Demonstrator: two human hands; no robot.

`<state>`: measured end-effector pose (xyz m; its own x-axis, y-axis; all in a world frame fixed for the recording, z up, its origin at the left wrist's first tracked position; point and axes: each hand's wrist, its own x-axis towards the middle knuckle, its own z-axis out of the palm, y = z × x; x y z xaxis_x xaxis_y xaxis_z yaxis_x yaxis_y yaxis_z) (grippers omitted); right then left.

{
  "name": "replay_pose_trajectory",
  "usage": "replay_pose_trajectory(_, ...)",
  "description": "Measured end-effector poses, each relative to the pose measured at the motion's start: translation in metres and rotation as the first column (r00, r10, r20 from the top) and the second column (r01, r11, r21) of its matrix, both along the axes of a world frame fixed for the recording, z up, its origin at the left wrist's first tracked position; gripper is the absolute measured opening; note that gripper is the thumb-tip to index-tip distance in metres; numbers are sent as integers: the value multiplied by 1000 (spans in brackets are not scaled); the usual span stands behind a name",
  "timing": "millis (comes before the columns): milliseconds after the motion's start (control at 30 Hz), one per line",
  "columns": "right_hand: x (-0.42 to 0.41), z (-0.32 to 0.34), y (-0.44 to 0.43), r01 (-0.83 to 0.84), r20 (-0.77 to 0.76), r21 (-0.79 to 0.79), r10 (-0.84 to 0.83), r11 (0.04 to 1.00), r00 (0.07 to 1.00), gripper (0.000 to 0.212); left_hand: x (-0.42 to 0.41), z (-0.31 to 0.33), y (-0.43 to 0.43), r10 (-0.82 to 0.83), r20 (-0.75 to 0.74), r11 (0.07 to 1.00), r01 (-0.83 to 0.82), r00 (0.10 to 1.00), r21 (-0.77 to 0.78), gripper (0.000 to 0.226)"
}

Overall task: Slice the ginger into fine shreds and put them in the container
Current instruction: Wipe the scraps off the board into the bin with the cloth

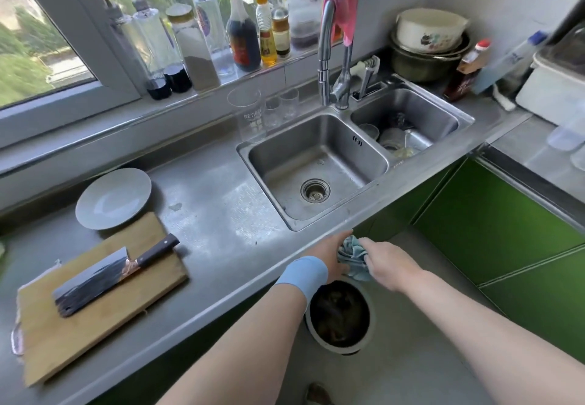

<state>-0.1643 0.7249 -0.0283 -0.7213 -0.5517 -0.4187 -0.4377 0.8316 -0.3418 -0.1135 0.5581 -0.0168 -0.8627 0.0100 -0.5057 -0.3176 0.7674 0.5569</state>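
Right fingers: the fingers (367, 244) of the right hand (391, 262) curl together onto a crumpled blue-grey cloth (353, 254) and pinch its right side.
Left fingers: the left hand (330, 254) grips the same cloth from the left, thumb along the top. Its other fingers are hidden behind the fabric, so I cannot tell how they lie.
Left wrist: wears a pale blue wristband (304, 273).
Hands' place: both are off the front edge of the grey steel counter (221, 214), above a round floor bin with dark contents (332, 347).
Ginger: I cannot tell where it lies.
Cutting tools: a dark-bladed cleaver with a brown handle (117, 273) lies flat on a rectangular wooden cutting board (95, 319), well to the left of the hands.
Container: a round grey plate (113, 199) sits on the counter at the board's far edge.
Sink: a steel double basin (269, 164) is set in the counter beyond the hands.
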Motion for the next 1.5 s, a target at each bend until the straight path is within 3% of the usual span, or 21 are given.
replay_pose_trajectory(267,4,24,0,35,33,-44,-34,998,999,10,-4,22,-3,-13,-20,997,11,1000,-79,30)
replay_pose_trajectory(400,-1,48,-23,140,74,-201,-127,969,989,24,-8,35,-20,177,-115,984,-176,977,21,18)
replay_pose_trajectory(467,-3,59,-44,140,98,-249,-119,958,988,23,-8,42,-35,236,-121,971,-229,964,68,20)
replay_pose_trajectory(600,-11,76,-104,155,123,-373,-117,915,986,23,-4,58,-75,357,-126,921,-326,926,215,55)
replay_pose_trajectory(700,-9,83,-150,247,284,-503,-112,828,952,47,5,65,-119,560,-159,809,-494,813,319,45)
replay_pose_trajectory(767,-6,76,-177,212,334,-488,-43,847,941,67,16,62,-152,644,-159,747,-570,749,342,44)
replay_pose_trajectory(933,-11,72,-258,177,271,-451,-55,875,961,56,32,48,-233,740,-100,633,-639,665,437,43)
replay_pose_trajectory(1000,-20,74,-297,129,189,-465,-44,876,981,48,31,48,-268,735,-109,652,-653,669,386,43)
replay_pose_trajectory(1100,-38,68,-354,-18,-60,-492,-13,870,998,42,27,50,-324,735,-193,678,-690,651,253,53)
replay_pose_trajectory(1167,-50,60,-390,-135,-187,-506,45,852,981,41,23,49,-361,707,-294,699,-699,643,153,45)
replay_pose_trajectory(1200,-57,52,-405,-215,-242,-432,117,876,963,42,20,47,-377,677,-346,715,-692,650,98,42)
replay_pose_trajectory(1233,-62,44,-419,-334,-310,-253,251,908,917,43,18,43,-392,621,-386,742,-670,682,10,38)
replay_pose_trajectory(1300,-67,23,-438,-461,-259,142,482,876,837,50,13,30,-419,429,-410,798,-550,805,-245,35)
replay_pose_trajectory(1333,-67,13,-444,-459,-193,191,491,868,849,54,12,21,-430,328,-381,811,-465,864,-356,37)
replay_pose_trajectory(1400,-64,-1,-455,-408,-119,88,416,909,902,62,10,3,-450,188,-258,832,-293,948,-472,45)
replay_pose_trajectory(1500,-57,-19,-474,-503,-67,90,510,859,858,69,13,-21,-472,27,-106,824,-82,994,-560,53)
